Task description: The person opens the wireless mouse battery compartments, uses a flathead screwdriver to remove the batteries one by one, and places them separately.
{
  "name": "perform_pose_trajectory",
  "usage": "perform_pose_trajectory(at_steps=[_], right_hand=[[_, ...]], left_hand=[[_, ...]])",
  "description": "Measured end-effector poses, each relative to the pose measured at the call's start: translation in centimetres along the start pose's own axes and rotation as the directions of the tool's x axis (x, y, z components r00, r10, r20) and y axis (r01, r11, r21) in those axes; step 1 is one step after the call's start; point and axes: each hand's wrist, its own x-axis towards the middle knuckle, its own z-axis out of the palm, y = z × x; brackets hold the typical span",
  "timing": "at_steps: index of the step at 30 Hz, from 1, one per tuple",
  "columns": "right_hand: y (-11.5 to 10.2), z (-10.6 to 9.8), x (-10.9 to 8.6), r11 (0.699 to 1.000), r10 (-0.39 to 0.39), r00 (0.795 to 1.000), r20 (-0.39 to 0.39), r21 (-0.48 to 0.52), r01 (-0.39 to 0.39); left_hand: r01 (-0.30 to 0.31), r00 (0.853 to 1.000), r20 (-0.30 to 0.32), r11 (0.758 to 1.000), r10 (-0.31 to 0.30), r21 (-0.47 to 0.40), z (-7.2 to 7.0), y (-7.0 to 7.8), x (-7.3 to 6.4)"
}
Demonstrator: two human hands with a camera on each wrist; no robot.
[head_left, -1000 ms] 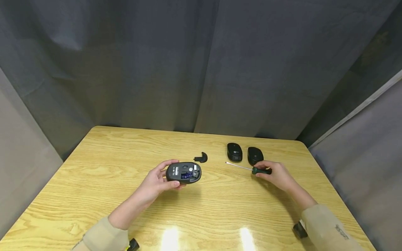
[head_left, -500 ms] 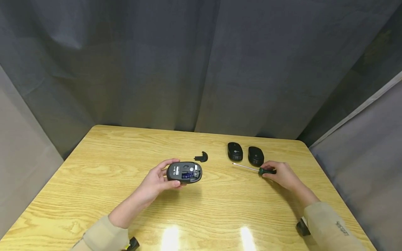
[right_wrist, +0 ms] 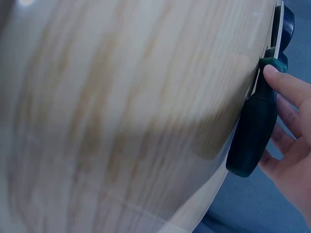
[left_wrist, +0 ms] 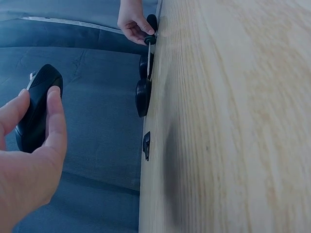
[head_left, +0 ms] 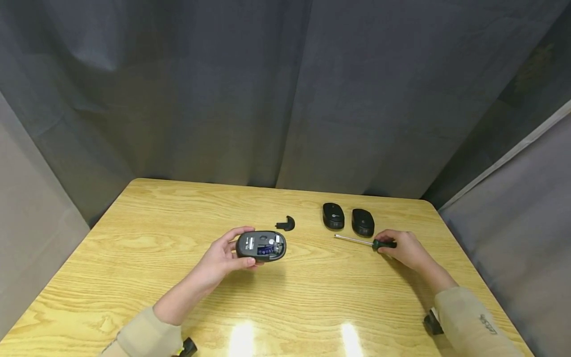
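Above the table's middle, my left hand (head_left: 221, 255) grips a black computer mouse (head_left: 250, 244) by its sides, underside facing up. Its battery bay lies uncovered, with a dark blue battery (head_left: 265, 250) inside. Over on the right, my right hand (head_left: 401, 248) holds a screwdriver (right_wrist: 255, 121) by its dark green and black handle, the thin metal shaft pointing left. In the head view the screwdriver lies low, just in front of two black mice; whether it touches the tabletop I cannot tell. The small black battery cover (head_left: 286, 224) rests beyond the held mouse.
Toward the back right, one black mouse (head_left: 333, 216) stands beside another black mouse (head_left: 363, 222), both upright. A wood-grain table (head_left: 178, 213) spans the workspace. Grey curtains (head_left: 223, 99) hang behind it and at its sides.
My right hand has moved to the right with the screwdriver, away from the mouse in my left hand. The left hand and its mouse have stayed almost still.
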Motion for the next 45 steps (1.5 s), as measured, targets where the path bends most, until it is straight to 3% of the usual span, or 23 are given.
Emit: perform_pose_trajectory(at_steps=[13, 21, 27, 32, 37, 45], right_hand=[[-1.1, -1.1, -0.1, 1.000, -0.007, 1.000, 0.009, 0.029, 0.006], [-3.5, -2.8, 0.1, 0.999, -0.035, 0.999, 0.010, 0.024, 0.035], [-5.7, -3.8, 0.4, 0.996, -0.091, 0.995, -0.038, 0.011, 0.091], [-7.9, -4.5, 0.5, 0.985, -0.172, 0.979, -0.110, -0.012, 0.171], [-10.3, -5.1, 0.4, 0.963, -0.269, 0.944, -0.193, -0.063, 0.262], [-14.2, -5.8, 0.1, 0.940, -0.337, 0.906, -0.258, -0.035, 0.340]], left_hand=[[-0.005, 1.000, -0.001, 1.000, 0.005, 0.017, 0.0, -0.1, 0.1], [-0.014, 1.000, 0.005, 1.000, 0.014, 0.016, 0.1, 0.0, 0.2], [-0.015, 1.000, 0.002, 1.000, 0.015, 0.018, 0.3, 0.1, 0.3], [-0.023, 1.000, -0.001, 0.999, 0.023, 0.022, 0.3, 0.1, 0.3], [-0.020, 1.000, -0.010, 0.999, 0.020, 0.040, 0.4, 0.1, 0.5], [-0.036, 0.999, 0.000, 0.999, 0.037, 0.039, 0.8, 0.4, 0.7]])
